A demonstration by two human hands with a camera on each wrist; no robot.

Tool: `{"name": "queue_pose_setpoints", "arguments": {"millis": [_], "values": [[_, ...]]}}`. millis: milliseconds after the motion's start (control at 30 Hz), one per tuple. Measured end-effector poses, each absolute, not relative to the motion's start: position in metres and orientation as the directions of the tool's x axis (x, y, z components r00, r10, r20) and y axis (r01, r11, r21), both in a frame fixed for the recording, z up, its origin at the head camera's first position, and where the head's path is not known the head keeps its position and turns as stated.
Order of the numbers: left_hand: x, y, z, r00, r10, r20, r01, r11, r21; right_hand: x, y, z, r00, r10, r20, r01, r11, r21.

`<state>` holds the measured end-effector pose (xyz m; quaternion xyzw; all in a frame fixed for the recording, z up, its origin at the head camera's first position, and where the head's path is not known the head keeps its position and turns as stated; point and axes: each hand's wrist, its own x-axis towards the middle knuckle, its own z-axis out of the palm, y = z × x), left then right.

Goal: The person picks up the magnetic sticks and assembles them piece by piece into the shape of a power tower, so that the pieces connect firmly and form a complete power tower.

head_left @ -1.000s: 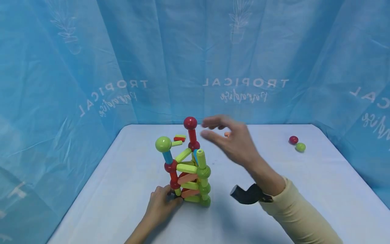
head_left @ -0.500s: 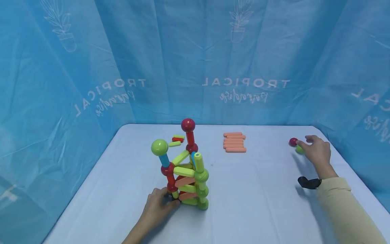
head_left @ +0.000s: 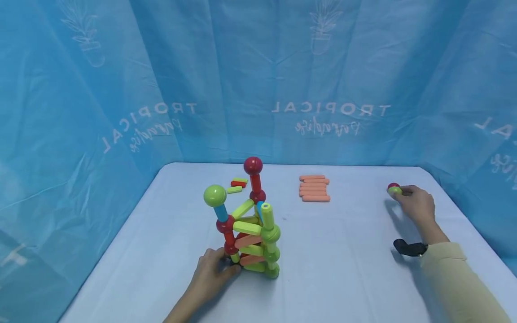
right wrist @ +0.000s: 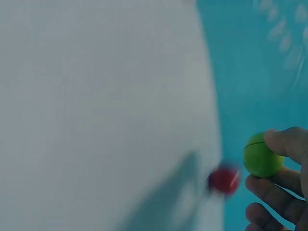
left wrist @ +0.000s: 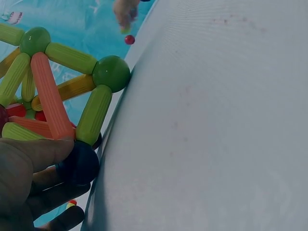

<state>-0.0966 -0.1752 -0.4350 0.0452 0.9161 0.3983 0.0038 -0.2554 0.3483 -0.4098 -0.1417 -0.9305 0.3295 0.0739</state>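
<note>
A tower of magnetic rods and balls (head_left: 247, 228) stands left of centre in the head view. At its foot my left hand (head_left: 210, 274) holds a lower corner. In the left wrist view the thumb and fingers grip a dark blue ball (left wrist: 79, 163), joined to green and orange rods. Far to the right, my right hand (head_left: 421, 205) pinches a green ball (right wrist: 261, 156) between thumb and fingers, just above the tabletop. A red ball (right wrist: 224, 180) lies beside it on the table, partly hidden in the head view.
Several orange rods (head_left: 316, 198) lie in a stack-like row at the back middle of the white table (head_left: 343, 251). Behind the tower are a loose red rod (head_left: 238, 184) and two green ones. A blue curtain (head_left: 242, 80) encloses the table's back and sides.
My right hand has swung from beside the tower to the far right and taken hold of the green ball, lifting it slightly. The left hand stays at the tower's foot.
</note>
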Motion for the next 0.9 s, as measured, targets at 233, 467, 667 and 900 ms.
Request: {"name": "queue_pose_setpoints", "arguments": {"millis": [233, 467, 667, 900], "values": [[-0.096, -0.178, -0.436, -0.994, 0.082, 0.067, 0.105, 0.677, 0.729, -0.201, 0.214, -0.322, -0.920, -0.027, 0.391, -0.351, 0.504, -0.789], [-0.095, -0.177, -0.437, -0.989, 0.103, 0.103, 0.145, 0.668, 0.730, -0.148, 0.122, -0.266, -0.747, -0.355, 0.562, -0.612, 0.037, -0.790], [-0.094, -0.178, -0.438, -0.990, 0.096, 0.100, 0.138, 0.659, 0.740, -0.140, 0.090, -0.264, -0.707, -0.452, 0.544, -0.612, 0.007, -0.791], [-0.093, -0.178, -0.438, -0.991, 0.093, 0.099, 0.136, 0.659, 0.740, -0.138, 0.083, -0.267, -0.710, -0.461, 0.533, -0.628, 0.070, -0.775]]}}
